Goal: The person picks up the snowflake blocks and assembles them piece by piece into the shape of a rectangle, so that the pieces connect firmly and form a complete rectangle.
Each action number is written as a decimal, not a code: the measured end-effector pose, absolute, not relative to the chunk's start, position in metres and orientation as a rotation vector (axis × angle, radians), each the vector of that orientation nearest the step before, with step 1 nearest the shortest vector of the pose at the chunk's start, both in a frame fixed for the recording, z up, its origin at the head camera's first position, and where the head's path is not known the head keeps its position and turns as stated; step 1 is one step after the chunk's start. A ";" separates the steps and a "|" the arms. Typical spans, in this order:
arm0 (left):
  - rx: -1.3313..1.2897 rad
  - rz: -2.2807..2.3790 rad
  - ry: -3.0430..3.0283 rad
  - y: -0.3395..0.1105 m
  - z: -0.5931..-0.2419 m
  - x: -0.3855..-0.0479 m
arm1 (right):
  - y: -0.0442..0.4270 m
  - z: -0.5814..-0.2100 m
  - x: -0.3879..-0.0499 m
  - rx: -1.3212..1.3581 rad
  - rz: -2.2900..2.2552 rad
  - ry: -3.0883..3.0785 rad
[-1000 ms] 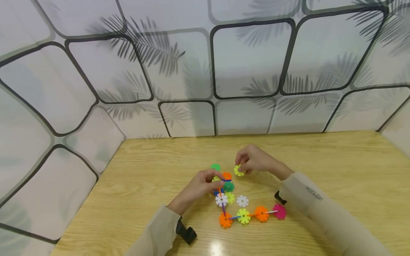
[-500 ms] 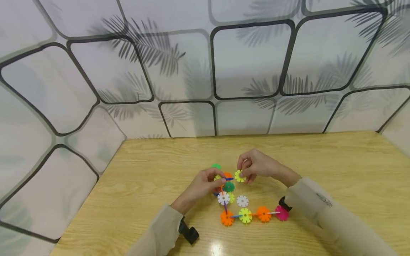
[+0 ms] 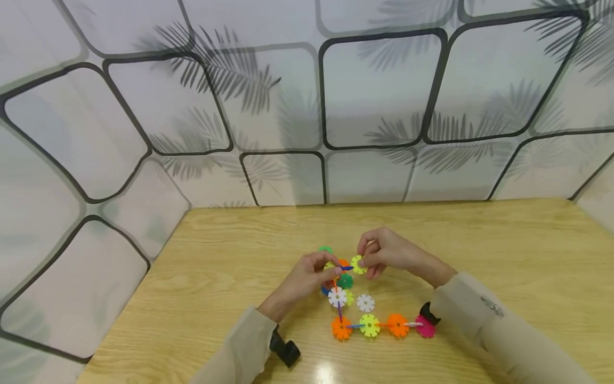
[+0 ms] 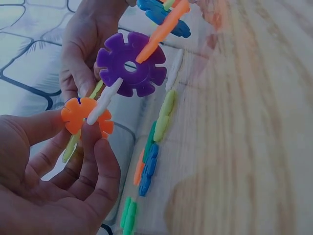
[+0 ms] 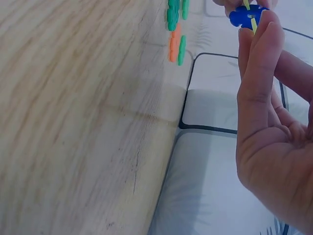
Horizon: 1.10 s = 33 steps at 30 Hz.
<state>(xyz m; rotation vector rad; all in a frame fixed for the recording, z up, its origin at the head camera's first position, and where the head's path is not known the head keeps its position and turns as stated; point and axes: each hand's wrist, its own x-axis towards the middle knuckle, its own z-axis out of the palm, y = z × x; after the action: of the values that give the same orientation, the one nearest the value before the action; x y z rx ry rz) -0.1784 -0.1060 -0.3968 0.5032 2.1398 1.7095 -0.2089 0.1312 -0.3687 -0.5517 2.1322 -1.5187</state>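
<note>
Position of yellow disc (image 3: 357, 265): above the table (image 3: 268, 229), pinched between thumb and fingertips of my right hand (image 3: 387, 253), broad face toward me. My left hand (image 3: 305, 274) has the blue disc (image 3: 347, 268) in a thumb-and-finger pinch, edge-on as seen from above.

Key relation: the yellow disc lies directly to the right of my left fingertips, and the blue disc's long axis, a thin bar from here, runs sideways straight at the yellow rim. I judge the two planes crossed at close to a right angle. Tip and rim appear to meet (the right wrist view shows yellow against blue, but my own fingertips cover the joint, so I cannot tell whether they interlock). Right hand is nearer the yellow disc, left hand the blue.

Chain (image 3: 369, 325) runs from the left hand toward me through the white disc (image 3: 333, 297) and purple disc (image 4: 112, 61), then bends rightward to the pink disc (image 3: 424, 330).
</note>
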 end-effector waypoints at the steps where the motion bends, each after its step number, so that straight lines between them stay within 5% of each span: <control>1: 0.505 1.709 2.143 -0.106 -0.397 -0.178 | 0.131 -0.369 -0.208 -0.555 -1.518 2.129; 33: 0.551 1.654 2.078 -0.114 -0.391 -0.180 | 0.119 -0.360 -0.201 -0.645 -1.421 2.127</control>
<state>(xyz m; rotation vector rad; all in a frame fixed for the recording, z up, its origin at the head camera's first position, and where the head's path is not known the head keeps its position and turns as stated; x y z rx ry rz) -0.1804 -0.1141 -0.3913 0.5514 2.0779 1.6537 -0.2006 0.1189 -0.3602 -0.6446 2.1274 -1.4209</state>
